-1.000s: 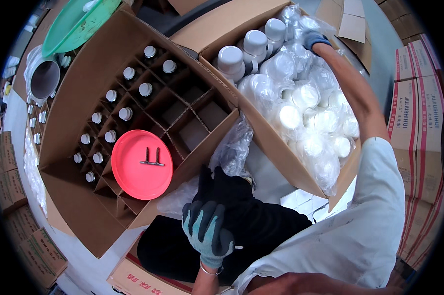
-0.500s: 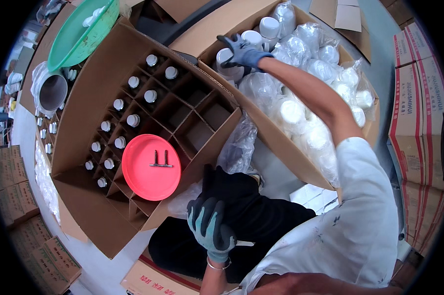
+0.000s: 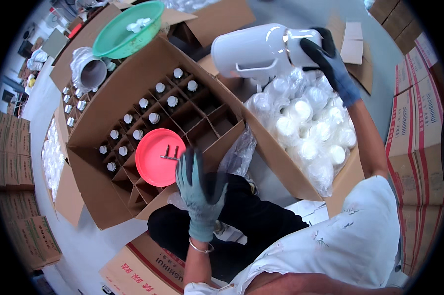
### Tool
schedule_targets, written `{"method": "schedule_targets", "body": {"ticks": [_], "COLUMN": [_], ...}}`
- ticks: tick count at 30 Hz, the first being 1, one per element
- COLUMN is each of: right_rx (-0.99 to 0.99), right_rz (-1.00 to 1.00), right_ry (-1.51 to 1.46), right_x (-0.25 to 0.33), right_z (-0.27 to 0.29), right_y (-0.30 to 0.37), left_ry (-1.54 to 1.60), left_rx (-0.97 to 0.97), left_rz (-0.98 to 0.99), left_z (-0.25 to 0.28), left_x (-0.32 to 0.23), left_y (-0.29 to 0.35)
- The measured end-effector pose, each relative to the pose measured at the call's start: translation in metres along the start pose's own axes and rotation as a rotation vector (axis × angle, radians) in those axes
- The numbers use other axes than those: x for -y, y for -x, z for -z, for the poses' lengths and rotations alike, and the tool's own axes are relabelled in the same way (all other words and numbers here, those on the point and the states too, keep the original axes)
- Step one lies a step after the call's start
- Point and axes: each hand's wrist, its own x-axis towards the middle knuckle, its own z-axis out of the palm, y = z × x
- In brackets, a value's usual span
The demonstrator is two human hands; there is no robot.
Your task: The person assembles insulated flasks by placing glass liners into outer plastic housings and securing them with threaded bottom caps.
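The right hand now grips a white jug by its narrower end — half a second ago it was spread over the cardboard box. The jug is above that box, long axis nearly level, base pointing left, handle nearward. The left hand, curled before, stretches its fingers — blurred — by the red plate.

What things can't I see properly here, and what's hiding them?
All in the head view:
- White jug: the right hand covers part of its narrower end.
- Silver-capped containers: cardboard dividers hide their lower parts.
- Wrapped white items: the upper ones hide anything beneath.
- Left hand: partly blurred.
- White pieces in the green basin: too small to identify.
- Stacked cartons on the right: cut off by the picture's dark edge.
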Motion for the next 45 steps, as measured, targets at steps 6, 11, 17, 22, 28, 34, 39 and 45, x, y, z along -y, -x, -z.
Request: {"method": "schedule_targets", "body": {"ticks": [6, 11, 17, 22, 28, 34, 39, 45], "right_rx": [0.395, 0.865, 0.975, 0.574, 0.529, 0.765, 0.989, 0.955], "right_rz": [-0.297, 0.536, 0.087, -0.251, -0.029, -0.120, -0.651, 0.427], "right_ry": [-0.399, -0.039, -0.252, -1.219, 1.092, -0.359, -1.204, -0.390], "right_x": [0.082, 0.111, 0.044, 0.000, -0.212, 0.000, 0.064, 0.063], "right_z": [0.013, 0.003, -0.014, 0.012, 0.081, -0.069, -0.113, -0.113], "right_y": [0.100, 0.128, 0.161, 0.165, 0.147, 0.212, 0.247, 0.197], "left_ry": [-0.253, 0.404, 0.609, 1.364, 1.282, 1.133, 0.237, 0.711], "left_rx": [-0.098, 0.007, 0.417, 0.187, -0.215, -0.508, -0.659, -0.210], "left_rz": [-0.609, 0.024, 0.395, 0.563, 0.582, 0.456, 0.235, 0.414], "left_z": [0.055, 0.090, 0.054, 0.028, -0.012, 0.033, 0.014, 0.095], "left_x": [-0.100, -0.041, -0.020, 0.062, 0.063, 0.027, 0.039, 0.002], "left_y": [-0.064, -0.017, 0.057, 0.194, 0.185, 0.176, 0.198, 0.173]}}
